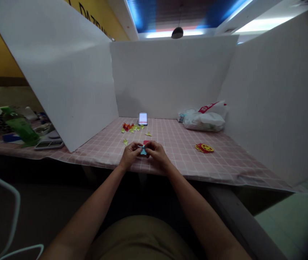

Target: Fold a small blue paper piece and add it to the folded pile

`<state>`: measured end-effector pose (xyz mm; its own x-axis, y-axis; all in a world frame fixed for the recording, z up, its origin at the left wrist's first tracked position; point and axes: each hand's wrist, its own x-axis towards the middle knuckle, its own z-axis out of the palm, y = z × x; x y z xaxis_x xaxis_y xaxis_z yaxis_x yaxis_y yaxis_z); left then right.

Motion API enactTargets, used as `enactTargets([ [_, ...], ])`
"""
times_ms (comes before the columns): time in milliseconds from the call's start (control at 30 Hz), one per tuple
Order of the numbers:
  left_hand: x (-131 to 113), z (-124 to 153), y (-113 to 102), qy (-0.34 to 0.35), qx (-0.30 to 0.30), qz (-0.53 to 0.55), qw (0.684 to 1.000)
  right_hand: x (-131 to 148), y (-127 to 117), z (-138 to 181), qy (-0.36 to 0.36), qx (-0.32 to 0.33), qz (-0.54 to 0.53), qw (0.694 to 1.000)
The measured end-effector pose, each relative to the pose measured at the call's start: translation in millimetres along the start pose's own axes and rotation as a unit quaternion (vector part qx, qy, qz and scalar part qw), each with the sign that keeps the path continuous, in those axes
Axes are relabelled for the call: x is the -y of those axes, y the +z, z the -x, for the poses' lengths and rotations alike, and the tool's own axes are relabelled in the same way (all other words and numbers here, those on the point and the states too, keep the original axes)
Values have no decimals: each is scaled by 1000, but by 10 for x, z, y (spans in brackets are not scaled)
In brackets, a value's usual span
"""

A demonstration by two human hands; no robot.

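Note:
Between my two hands, near the front edge of the table, is a small light blue piece of folded paper [143, 151]. My left hand [131, 153] pinches its left side with thumb and forefinger. On the other side my right hand [155, 151] grips it the same way, its fingers covering part of the paper. Just behind the fingers lies a red paper square [147, 142], partly hidden. Beyond it several small yellow-green folded paper pieces [132, 130] are scattered, with a cluster of red and orange folded ones [127, 126] beside them.
A lit phone [143, 118] leans upright at the back. Yellow and red cut-out shapes [204, 148] lie at the right, with a white plastic bag [204, 121] behind. White panels [174, 77] enclose three sides. Outside the left panel are a green bottle [21, 127] and a scale [49, 144].

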<state>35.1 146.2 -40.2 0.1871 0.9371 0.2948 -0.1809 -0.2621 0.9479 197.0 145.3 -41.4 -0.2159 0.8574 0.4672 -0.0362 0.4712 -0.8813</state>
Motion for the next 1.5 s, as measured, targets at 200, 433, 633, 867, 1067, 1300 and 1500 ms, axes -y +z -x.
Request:
enactTargets([
  [200, -33, 10, 21, -11, 1, 13, 1000, 12, -7, -3, -7, -14, -3, 1000],
  [433, -35, 22, 18, -24, -8, 38, 999, 5, -16, -14, -14, -22, -19, 999],
  [633, -36, 30, 21, -30, -7, 58, 998, -8, -18, -11, -9, -24, -31, 999],
  [867, -33, 31, 24, -25, -17, 66, 997, 10, -4, -3, 0, -25, -26, 999],
  [1067, -25, 26, 19, -27, -21, 67, 997, 15, -3, -6, -7, -23, 0, 1000],
  [1300, 11, 3, 6, -32, -29, 70, 997, 13, 3, 4, -25, -35, 37, 998],
  [1500, 6, 1, 13, -31, -42, 70, 996, 6, -7, 0, -36, -56, 61, 996],
])
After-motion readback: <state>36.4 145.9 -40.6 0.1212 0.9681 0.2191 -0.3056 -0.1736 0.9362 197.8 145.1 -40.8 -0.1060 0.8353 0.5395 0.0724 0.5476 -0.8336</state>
